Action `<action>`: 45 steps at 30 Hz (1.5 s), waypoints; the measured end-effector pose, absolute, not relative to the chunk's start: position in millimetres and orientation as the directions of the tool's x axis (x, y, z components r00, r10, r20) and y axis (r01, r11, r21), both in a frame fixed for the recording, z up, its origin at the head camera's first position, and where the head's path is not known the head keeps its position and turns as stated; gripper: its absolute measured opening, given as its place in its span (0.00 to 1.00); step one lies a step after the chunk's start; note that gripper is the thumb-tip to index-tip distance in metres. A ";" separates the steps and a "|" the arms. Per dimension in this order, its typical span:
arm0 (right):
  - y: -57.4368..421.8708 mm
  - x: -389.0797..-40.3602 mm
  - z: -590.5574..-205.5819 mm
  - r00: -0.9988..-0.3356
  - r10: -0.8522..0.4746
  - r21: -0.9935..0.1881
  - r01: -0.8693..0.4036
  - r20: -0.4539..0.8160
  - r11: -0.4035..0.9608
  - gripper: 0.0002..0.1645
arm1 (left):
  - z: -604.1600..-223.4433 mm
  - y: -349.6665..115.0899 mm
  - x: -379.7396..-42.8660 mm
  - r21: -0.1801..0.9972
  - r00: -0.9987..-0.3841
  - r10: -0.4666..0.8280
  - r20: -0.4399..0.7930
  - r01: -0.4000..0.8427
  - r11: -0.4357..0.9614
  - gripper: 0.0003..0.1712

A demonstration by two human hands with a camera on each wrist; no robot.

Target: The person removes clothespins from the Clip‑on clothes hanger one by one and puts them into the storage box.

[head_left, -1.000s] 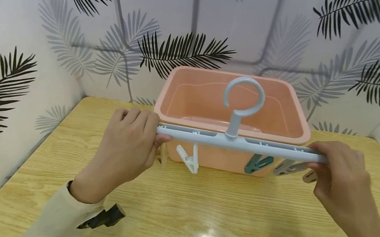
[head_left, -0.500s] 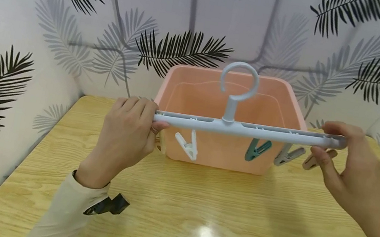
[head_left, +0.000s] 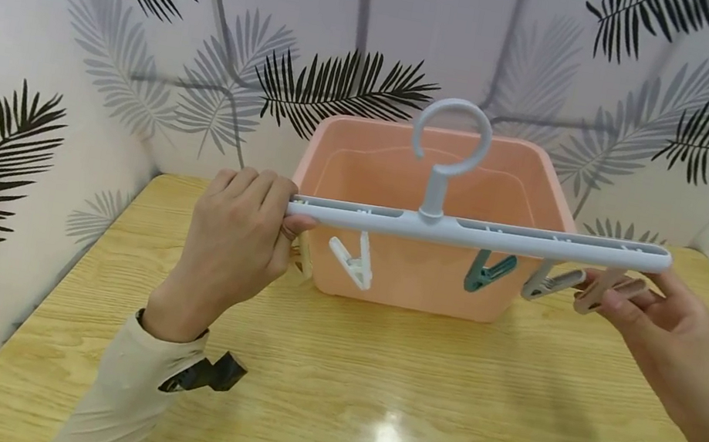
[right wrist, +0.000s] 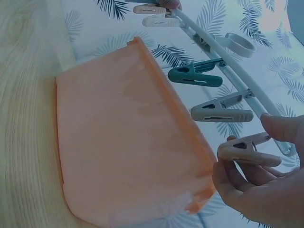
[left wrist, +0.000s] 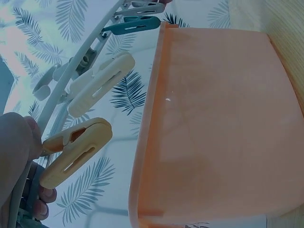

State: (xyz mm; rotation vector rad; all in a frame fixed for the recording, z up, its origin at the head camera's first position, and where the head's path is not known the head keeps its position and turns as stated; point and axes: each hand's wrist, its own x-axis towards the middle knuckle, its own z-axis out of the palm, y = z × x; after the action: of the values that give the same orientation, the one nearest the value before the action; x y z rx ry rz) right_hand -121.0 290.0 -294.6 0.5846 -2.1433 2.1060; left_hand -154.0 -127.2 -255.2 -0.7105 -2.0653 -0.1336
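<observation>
Leaf-printed wall covering (head_left: 430,22) fills the upper part of the head view, with black and grey fronds scattered over it, and below it a pale wood-grain table (head_left: 338,359) stretches to the bottom edge, a bright glare spot at lower centre. Near the table's back edge, at centre, stands a pink bin (head_left: 415,278), its opening facing up. Across the middle of the frame, in front of the bin's near rim, a pale blue-grey hanger (head_left: 438,228) is held nearly level, its round hook (head_left: 484,145) upright. The left hand (head_left: 238,241) grasps the hanger's left end, fingers over the bar and thumb beneath, beside a yellowish clip (left wrist: 97,137). A white clip (head_left: 361,275) hangs left of centre; a teal clip (head_left: 477,277) and a grey clip (head_left: 537,283) hang to the right. At right, the right hand (head_left: 681,330) holds the pinkish-beige clip (head_left: 591,296) between thumb and fingers, just under the bar's end. Both wrists, in cream sleeves (head_left: 118,389), carry black mounts (head_left: 205,374).
</observation>
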 end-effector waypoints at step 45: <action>273.4 -120.4 -302.3 -0.373 -0.028 -0.150 -0.439 0.928 0.886 0.34 | -255.2 -133.6 -147.4 -0.122 -0.504 0.421 0.754 0.523 0.844 0.18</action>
State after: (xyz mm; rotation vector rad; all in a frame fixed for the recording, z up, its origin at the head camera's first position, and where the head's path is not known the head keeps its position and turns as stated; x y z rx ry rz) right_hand -120.4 273.4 -302.3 0.3443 -1.9160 0.4513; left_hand -147.4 -133.6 -255.2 -0.6851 -2.1716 -0.1533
